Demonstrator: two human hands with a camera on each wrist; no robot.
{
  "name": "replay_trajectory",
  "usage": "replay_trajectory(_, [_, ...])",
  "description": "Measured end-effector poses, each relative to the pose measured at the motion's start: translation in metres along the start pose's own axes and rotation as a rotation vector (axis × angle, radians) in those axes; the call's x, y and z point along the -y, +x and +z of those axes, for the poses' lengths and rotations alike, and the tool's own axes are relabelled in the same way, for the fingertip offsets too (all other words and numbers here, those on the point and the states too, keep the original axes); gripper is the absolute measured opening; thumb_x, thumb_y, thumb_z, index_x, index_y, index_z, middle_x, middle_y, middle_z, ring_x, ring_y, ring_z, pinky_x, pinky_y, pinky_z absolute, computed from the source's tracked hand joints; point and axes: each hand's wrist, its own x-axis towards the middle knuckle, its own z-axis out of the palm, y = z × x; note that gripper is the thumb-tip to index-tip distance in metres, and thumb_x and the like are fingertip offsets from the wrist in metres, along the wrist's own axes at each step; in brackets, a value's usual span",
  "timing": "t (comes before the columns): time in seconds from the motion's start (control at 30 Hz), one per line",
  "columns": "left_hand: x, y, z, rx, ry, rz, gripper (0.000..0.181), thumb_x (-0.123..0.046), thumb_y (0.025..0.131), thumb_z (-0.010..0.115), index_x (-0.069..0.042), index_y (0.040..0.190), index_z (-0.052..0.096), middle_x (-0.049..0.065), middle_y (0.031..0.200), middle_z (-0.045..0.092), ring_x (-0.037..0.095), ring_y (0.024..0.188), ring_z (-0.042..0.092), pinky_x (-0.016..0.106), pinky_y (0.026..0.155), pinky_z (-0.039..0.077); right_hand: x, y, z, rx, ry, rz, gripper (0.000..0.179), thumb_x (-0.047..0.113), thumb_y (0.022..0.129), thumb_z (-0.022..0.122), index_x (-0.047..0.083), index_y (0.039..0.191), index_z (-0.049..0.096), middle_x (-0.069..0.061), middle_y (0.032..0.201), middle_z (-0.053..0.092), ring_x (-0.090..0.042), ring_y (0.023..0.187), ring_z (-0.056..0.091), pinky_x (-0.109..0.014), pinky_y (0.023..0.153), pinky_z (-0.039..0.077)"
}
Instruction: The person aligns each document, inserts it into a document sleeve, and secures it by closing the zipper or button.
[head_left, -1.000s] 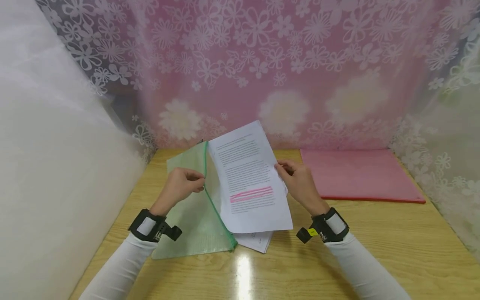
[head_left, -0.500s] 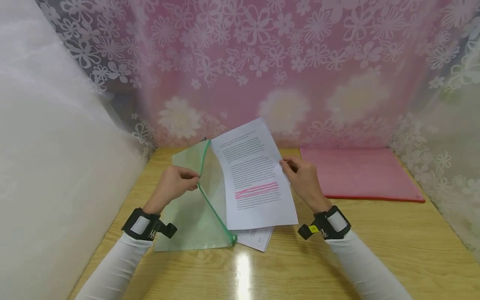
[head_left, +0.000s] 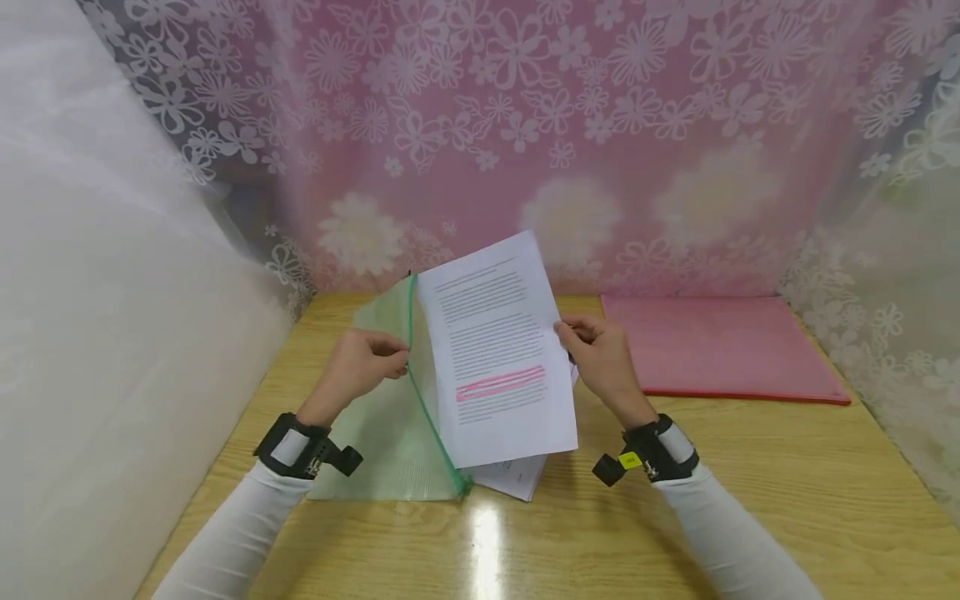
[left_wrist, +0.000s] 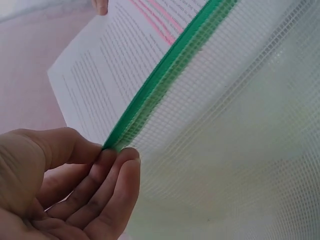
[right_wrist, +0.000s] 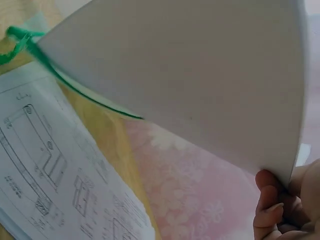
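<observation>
Head view: left hand (head_left: 363,367) pinches mesh pouch (head_left: 382,454) by green edge (left_wrist: 163,75), right hand (head_left: 602,354) pinches printed sheet (head_left: 491,333); if green edge sags, printed sheet might snag, crease.

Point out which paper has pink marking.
The text sheet held up by the right hand: pink strokes cross its lower part. The paper lying on the table below shows line drawings and no visible pink.

Print (head_left: 491,333) illegible; lower sheets (head_left: 516,478) part-hidden
</observation>
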Motion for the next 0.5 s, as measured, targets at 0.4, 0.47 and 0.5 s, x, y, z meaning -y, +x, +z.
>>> replay_trajectory(0.4, [-0.002,0.002,0.01,-0.045,-0.098,-0.019,0.021,-0.012,0.095,0.07,0.004,0.107,0.077,0.018,0.097,0.078,0.024,0.079,0.077,0.032,0.073,0.063,-0.001,-0.011,0.015,0.098,0.0,0.065,0.035,0.026,0.103,0.066,-0.002,0.125,0.07,-0.017,0.096,0.078,-0.018,0.071,0.062,-0.022,0.062,0.048])
replay_trajectory(0.47, [-0.002,0.002,0.011,-0.046,-0.09,-0.018,0.02,-0.013,0.095,0.07,0.003,0.106,0.078,0.017,0.096,0.078,0.023,0.078,0.077,0.032,0.073,0.063,-0.001,-0.012,0.015,0.101,-0.008,0.066,0.036,0.026,0.103,0.066,-0.002,0.126,0.07,-0.017,0.099,0.078,-0.018,0.074,0.064,-0.021,0.064,0.05])
replay_trajectory(0.5, [-0.002,0.002,0.011,-0.048,-0.083,-0.016,0.02,-0.013,0.095,0.071,0.002,0.105,0.078,0.017,0.096,0.078,0.023,0.078,0.077,0.032,0.073,0.063,-0.001,-0.012,0.016,0.101,-0.006,0.063,0.036,0.026,0.103,0.066,-0.002,0.125,0.07,-0.018,0.099,0.078,-0.018,0.074,0.065,-0.021,0.065,0.051])
